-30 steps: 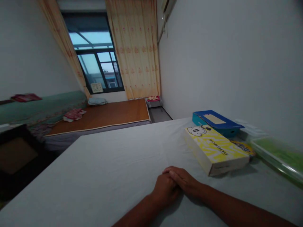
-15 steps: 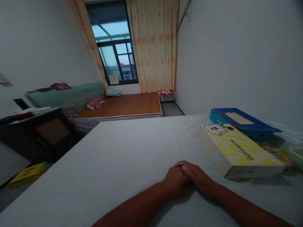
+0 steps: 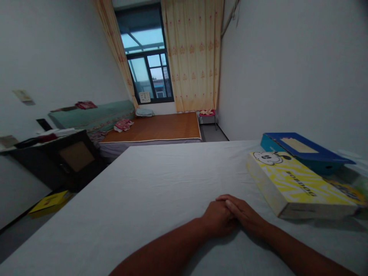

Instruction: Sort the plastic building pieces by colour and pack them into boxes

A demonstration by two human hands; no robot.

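Note:
On the white-covered table (image 3: 138,191), my two hands rest clasped together. My left hand (image 3: 219,219) is curled closed, its fingers partly hidden by the other hand. Over its knuckles and fingers wraps my right hand (image 3: 244,211), thumb lying across the top. No object shows between them. To the right of the hands, and apart from them, lies a yellow and white box (image 3: 299,180) with a cartoon dog face and the word BOBDOG.
Behind the yellow box is a blue box (image 3: 304,147) with its lid askew. Blurred plastic packaging (image 3: 356,182) sits at the right edge. Beyond the table are a bed (image 3: 158,126), a dark cabinet (image 3: 63,157) and a yellow box (image 3: 50,203) low on the left.
The view has turned slightly left, so the room and boxes appear shifted right. My hands stay clasped on the table.

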